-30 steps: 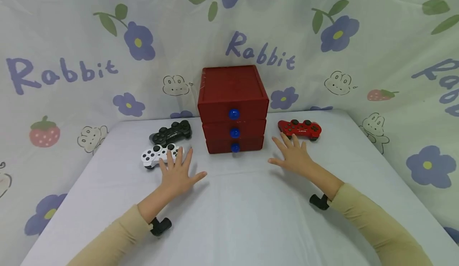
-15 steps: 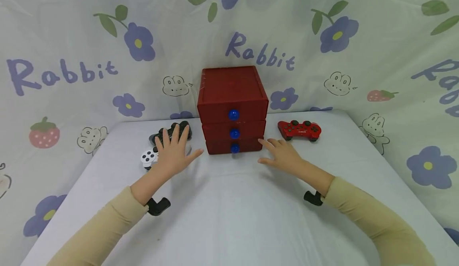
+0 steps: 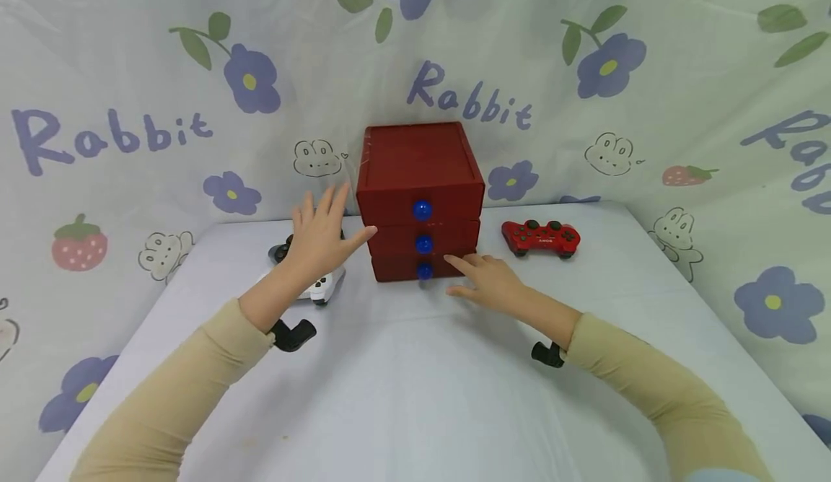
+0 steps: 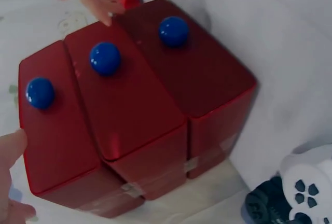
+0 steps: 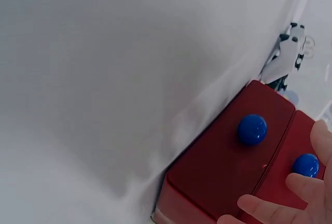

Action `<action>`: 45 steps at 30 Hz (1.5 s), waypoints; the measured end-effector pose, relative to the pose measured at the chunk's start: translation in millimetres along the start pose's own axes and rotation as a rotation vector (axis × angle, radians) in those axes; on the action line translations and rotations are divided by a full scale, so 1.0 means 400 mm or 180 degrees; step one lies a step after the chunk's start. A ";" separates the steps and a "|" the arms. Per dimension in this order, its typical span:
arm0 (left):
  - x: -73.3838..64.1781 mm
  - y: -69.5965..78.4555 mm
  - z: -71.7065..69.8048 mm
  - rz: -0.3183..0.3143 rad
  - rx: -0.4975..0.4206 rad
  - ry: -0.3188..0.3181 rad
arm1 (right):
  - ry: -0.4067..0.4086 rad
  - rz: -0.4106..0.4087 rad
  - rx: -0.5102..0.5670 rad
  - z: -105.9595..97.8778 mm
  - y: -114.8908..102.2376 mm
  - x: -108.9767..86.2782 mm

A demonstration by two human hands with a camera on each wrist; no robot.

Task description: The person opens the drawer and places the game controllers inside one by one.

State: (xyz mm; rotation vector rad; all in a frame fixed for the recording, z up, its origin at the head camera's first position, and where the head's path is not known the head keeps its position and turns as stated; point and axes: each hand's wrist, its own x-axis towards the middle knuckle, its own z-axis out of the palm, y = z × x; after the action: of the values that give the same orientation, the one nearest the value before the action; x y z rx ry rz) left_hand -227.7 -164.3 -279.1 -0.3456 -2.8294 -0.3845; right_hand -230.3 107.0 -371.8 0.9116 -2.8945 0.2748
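A red box with three stacked drawers (image 3: 419, 156) stands at the back middle of the table, each drawer front bearing a round blue knob (image 3: 422, 210). All the drawers look closed. My left hand (image 3: 321, 237) is raised beside the box's left side, fingers spread and holding nothing; in the left wrist view its fingertips show right at the top drawer's edge. My right hand (image 3: 490, 280) reaches in front of the lower right of the box, fingers extended near the bottom knob (image 3: 425, 271). In the right wrist view those fingers overlap the drawer fronts (image 5: 223, 167).
Left of the box lie a white game controller (image 3: 327, 286) and a black game controller (image 3: 279, 252), both partly hidden behind my left hand. A red game controller (image 3: 542, 237) lies to the right. Behind the white-covered table (image 3: 415, 395) hangs a patterned cloth (image 3: 519, 49).
My left hand has risen and moved forward from over the white controller to beside the box. My right hand has moved left from near the red controller to the drawer fronts.
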 end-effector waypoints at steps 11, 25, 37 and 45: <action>0.078 0.006 -0.002 0.0384 -0.0258 0.0261 | 0.0030 -0.0154 0.0009 0.025 -0.019 0.039; 0.138 -0.013 0.021 0.0251 -0.0496 0.0157 | -0.0114 -0.0277 0.0053 0.053 -0.046 0.108; 0.144 -0.026 0.049 0.0319 -0.0942 0.0145 | -0.0181 -0.0250 0.0212 0.079 -0.051 0.154; 0.145 -0.029 0.061 0.0295 -0.1122 0.0226 | -0.0151 -0.0245 0.0037 0.078 -0.059 0.166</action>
State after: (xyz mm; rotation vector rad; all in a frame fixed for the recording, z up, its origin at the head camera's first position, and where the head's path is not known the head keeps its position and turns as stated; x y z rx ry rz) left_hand -290.7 -156.7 -287.5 -0.5186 -2.6577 -0.8597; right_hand -271.9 44.7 -389.3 1.0427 -2.8951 0.2674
